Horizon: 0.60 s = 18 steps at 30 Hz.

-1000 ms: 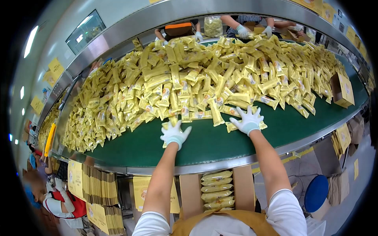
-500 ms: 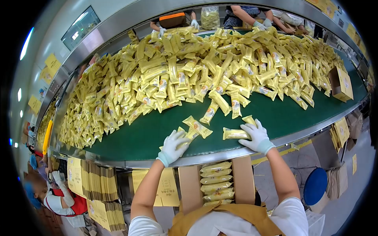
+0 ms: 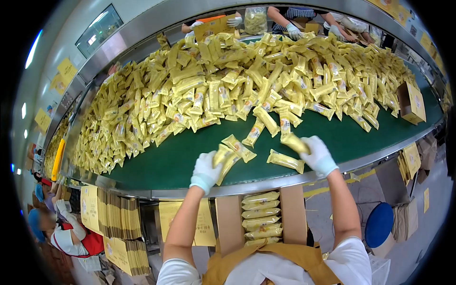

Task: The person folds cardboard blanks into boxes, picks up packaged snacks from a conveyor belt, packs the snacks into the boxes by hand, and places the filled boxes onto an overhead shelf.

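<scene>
Both of my hands wear pale gloves and work at the near side of the green conveyor belt (image 3: 180, 159). My left hand (image 3: 205, 172) is closed on a yellow snack packet (image 3: 220, 156). Beside its fingertips lie a second packet (image 3: 229, 167), perhaps also touched, and a third packet (image 3: 240, 147) just beyond. My right hand (image 3: 317, 155) grips a snack packet (image 3: 295, 143) by one end, slightly blurred. Another loose packet (image 3: 285, 161) rests on the belt to the left of that hand. Below the belt edge, an open carton (image 3: 230, 225) contains a column of packets (image 3: 261, 213).
A large heap of packets (image 3: 237, 80) covers the belt's far part. A small open box (image 3: 412, 103) stands at the right. Stacked flat cartons (image 3: 118, 213) are at lower left, a blue stool (image 3: 379, 225) at lower right. Co-workers' gloved hands (image 3: 293, 32) show across the belt.
My right hand has raised one packet and shifted right, leaving another packet turned on the belt. My left hand has moved slightly up and left. Across the belt, a carton has appeared between a co-worker's hands.
</scene>
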Tool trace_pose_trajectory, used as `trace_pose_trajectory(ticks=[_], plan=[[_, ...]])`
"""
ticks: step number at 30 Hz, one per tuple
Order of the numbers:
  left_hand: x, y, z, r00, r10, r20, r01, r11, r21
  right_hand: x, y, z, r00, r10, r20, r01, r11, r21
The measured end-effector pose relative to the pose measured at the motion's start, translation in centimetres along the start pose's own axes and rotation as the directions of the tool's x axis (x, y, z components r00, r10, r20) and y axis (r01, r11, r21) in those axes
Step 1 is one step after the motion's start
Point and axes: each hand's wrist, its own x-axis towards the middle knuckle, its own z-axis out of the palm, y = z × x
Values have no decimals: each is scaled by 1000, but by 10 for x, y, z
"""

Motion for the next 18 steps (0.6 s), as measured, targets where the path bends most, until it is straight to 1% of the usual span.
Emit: trace_pose_trajectory(ticks=[1,2,3,4,6,7,10,12,13,15,18], plan=[[0,10,10,996,-66,65,58,992,116,5,-3,15,994,-86,68,85,996,21],[2,18,19,984,-135,119,104,967,232,7,-9,30,968,-19,251,37,997,-68],[3,21,28,979,-153,137,107,950,293,8,-16,45,955,22,297,40,979,-201],[5,22,27,966,-189,178,134,951,280,10,-22,55,939,69,336,48,943,-330],[13,21,21,931,-257,260,190,948,256,27,-23,51,912,77,403,52,953,-298],[12,14,22,945,-206,256,137,955,262,37,-28,48,894,80,440,52,959,-279],[7,3,22,946,-239,216,168,938,302,71,-64,48,909,-17,416,44,997,-56],[6,-2,23,939,-285,191,217,925,313,89,-95,67,946,-82,315,69,996,51],[6,-5,22,935,-309,176,243,916,320,99,-112,77,936,-59,348,60,998,7],[3,-5,21,942,-291,166,228,919,321,114,-137,102,896,6,444,27,997,-70],[2,3,21,956,-262,132,198,908,368,115,-147,140,880,-33,473,135,974,-184]])
